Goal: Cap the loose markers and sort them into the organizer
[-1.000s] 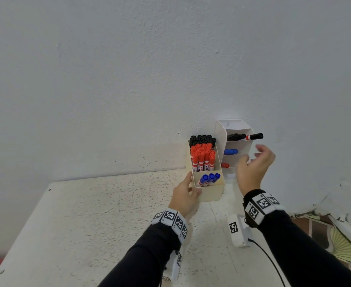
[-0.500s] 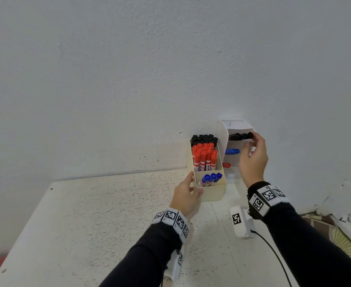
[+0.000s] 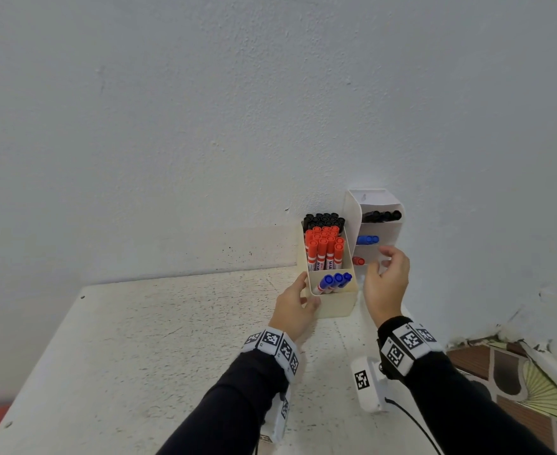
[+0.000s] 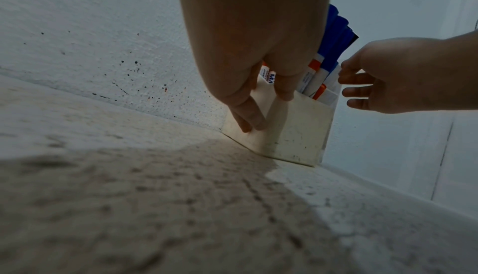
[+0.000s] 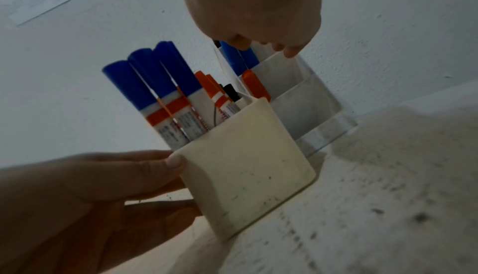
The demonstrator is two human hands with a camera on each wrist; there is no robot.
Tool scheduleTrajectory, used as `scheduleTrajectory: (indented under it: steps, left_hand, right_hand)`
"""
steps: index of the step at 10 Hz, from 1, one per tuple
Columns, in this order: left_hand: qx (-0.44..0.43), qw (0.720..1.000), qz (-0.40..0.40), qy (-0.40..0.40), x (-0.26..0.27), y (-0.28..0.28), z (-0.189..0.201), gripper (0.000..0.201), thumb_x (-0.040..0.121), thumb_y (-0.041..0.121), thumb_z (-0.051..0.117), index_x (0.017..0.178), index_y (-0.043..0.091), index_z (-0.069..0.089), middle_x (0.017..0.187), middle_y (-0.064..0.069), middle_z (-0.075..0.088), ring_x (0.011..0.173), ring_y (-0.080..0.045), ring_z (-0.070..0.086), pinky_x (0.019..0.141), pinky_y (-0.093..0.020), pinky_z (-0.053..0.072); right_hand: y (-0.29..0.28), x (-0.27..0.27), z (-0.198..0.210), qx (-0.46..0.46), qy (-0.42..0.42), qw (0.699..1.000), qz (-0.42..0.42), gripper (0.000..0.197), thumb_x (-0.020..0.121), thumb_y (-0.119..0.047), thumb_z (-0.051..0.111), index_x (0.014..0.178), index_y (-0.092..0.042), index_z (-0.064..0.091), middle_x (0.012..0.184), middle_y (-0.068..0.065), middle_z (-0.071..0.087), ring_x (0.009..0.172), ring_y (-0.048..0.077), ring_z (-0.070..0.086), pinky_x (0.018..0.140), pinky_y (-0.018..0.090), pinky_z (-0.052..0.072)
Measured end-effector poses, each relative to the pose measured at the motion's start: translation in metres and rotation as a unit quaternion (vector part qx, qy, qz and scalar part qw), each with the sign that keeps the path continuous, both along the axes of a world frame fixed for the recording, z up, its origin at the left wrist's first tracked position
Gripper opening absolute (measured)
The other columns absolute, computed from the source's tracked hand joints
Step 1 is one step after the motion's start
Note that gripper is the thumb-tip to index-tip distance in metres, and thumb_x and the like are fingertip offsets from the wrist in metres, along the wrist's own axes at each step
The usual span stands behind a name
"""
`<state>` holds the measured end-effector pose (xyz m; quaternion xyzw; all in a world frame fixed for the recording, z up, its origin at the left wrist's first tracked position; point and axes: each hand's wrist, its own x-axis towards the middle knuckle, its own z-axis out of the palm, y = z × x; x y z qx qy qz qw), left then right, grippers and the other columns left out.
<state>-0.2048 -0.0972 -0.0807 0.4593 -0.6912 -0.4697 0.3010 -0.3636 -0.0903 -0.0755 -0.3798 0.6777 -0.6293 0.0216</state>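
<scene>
Left hand: thumb and fingers clasp near-left corner of cream plastic marker box. Right hand: raised before white tiered wall organizer, fingers loosely curled, empty.

The head camera looked forward and down from above and behind both forearms, taking in the speckled surface, the wall corner, the cream box of markers and the white organizer beside it from some way off. The left wrist camera sat low over the surface, looking along the left hand at the box's near corner, with the right hand entering at the right edge. The right wrist camera looked up from close under the right hand, sharing with both other views the box and the left hand, and with the head view the organizer.
</scene>
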Motion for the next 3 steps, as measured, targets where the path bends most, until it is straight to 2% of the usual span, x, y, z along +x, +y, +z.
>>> scheduleTrajectory:
  steps: [1,2,3]
  left_hand:
    - [-0.004,1.000,-0.006,-0.005,0.000,0.000,-0.003,0.056,0.094,0.011,0.050,0.145,0.017,0.027,0.141,-0.006,0.044,0.119,-0.018,0.051,0.090,-0.018,0.040]
    - [-0.007,1.000,-0.013,-0.017,0.003,0.005,0.000,0.054,0.095,0.010,0.048,0.144,0.016,0.027,0.140,-0.004,0.045,0.114,-0.015,0.054,0.085,-0.014,0.040]
    - [0.003,1.000,-0.002,-0.017,0.006,0.006,-0.001,0.053,0.095,0.010,0.047,0.144,0.016,0.028,0.141,-0.005,0.043,0.108,-0.014,0.057,0.088,-0.018,0.043]
  right_hand:
    - [0.011,0.009,-0.001,0.013,0.008,1.000,0.013,0.028,0.080,0.016,0.042,0.103,0.005,0.055,0.103,0.016,0.055,0.084,0.019,0.048,0.078,0.016,0.037]
    - [0.023,0.019,-0.003,0.018,0.014,1.000,0.019,0.032,0.075,0.023,0.037,0.096,0.005,0.054,0.092,0.012,0.048,0.080,0.016,0.042,0.071,0.000,0.033]
    - [0.028,0.024,-0.002,0.097,-0.018,0.995,0.029,0.028,0.072,0.021,0.039,0.086,-0.003,0.045,0.088,0.011,0.041,0.078,0.019,0.038,0.066,0.003,0.033]
